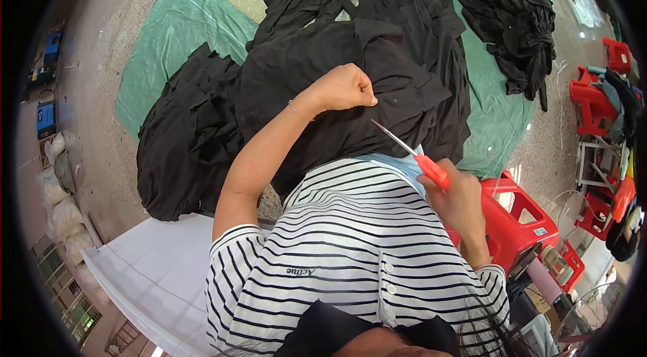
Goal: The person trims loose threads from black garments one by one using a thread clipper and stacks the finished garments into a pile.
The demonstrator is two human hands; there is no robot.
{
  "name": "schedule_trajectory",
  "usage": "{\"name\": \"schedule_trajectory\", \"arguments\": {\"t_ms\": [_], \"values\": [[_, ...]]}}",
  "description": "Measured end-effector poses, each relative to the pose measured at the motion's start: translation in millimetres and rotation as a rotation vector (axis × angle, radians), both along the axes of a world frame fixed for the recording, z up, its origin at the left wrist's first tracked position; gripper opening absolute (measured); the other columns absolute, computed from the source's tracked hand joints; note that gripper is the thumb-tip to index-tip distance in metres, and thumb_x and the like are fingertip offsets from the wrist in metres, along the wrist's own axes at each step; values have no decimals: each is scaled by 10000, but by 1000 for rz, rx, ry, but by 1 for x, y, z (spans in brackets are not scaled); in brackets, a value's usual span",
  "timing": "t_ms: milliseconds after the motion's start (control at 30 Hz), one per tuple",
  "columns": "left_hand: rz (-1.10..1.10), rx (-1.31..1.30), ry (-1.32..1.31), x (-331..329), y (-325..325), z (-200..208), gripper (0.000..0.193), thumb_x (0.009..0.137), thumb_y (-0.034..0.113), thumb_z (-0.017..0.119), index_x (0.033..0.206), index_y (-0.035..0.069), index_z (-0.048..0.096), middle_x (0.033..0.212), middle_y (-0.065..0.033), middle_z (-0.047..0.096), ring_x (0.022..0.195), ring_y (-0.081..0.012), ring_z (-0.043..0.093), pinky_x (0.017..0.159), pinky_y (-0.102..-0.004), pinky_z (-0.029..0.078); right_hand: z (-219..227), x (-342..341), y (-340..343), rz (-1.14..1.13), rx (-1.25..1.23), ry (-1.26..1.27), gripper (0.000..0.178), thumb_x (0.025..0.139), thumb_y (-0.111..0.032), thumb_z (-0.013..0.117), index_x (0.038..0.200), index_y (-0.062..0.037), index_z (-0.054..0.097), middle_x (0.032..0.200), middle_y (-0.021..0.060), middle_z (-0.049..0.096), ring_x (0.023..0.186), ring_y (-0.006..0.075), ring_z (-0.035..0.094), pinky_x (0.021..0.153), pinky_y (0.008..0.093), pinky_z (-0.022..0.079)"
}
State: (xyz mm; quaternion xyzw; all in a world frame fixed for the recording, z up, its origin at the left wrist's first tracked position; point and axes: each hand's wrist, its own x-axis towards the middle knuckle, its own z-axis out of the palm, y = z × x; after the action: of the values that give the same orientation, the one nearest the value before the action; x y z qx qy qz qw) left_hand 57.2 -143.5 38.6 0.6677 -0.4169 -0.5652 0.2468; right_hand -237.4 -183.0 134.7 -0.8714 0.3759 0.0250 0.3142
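My left hand (342, 87) is closed in a pinch over a heap of black cloth (296, 60) lying across my lap. Whatever is between its fingertips is too small or hidden to make out. In my right hand (459, 199), at my right side, is a slim pointed tool (431, 170) with a red handle and a thin metal end. Its tip points up and left toward the left fingertips, a short way apart from them. The tool's exact kind does not show.
More black cloth (185, 135) is piled at the left, and another pile (505, 13) lies far right. Green plastic sheeting (168, 40) is under the heaps. A red plastic stool (515, 215) stands close by my right arm. A white sheet-like surface (155, 269) is at lower left.
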Motion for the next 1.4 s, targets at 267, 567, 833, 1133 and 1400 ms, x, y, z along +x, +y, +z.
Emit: {"name": "schedule_trajectory", "arguments": {"t_ms": [267,567,833,1133,1400], "values": [[68,-125,29,-27,2,-1,291,765,215,761,898,-36,695,790,-118,700,718,-159,650,697,-288,498,-1,-12,-4,-126,-85,2,259,855,-296,713,886,-71,589,626,167,609,574,400,598,494,459,428],[399,-207,156,-57,3,-23,158,857,89,678,876,-68,673,698,5,617,649,-29,512,597,-220,421,-5,-22,4,-164,-133,25,309,850,-315,720,821,-70,534,556,160,573,514,403,566,463,463,412],[441,-231,145,-56,4,-23,148,866,97,671,854,-50,655,685,16,590,654,-33,493,595,-219,416,-15,-14,-1,-198,-133,-27,285,860,-310,710,846,-71,556,588,176,590,547,418,583,487,479,429],[1395,-720,1026,31,53,5,411,996,332,483,1186,-17,587,1209,-145,623,1133,-284,591,1056,-416,416,-44,-13,-23,-566,-164,-309,273,902,-291,688,994,-47,606,704,191,612,629,357,619,592,401,470],[769,-394,-61,19,-5,-29,494,705,226,818,1082,-55,667,1025,-131,710,922,-235,676,843,-353,510,-70,2,-20,-496,-197,-276,286,886,-339,688,994,-84,617,698,195,622,683,423,626,600,458,467]]}}
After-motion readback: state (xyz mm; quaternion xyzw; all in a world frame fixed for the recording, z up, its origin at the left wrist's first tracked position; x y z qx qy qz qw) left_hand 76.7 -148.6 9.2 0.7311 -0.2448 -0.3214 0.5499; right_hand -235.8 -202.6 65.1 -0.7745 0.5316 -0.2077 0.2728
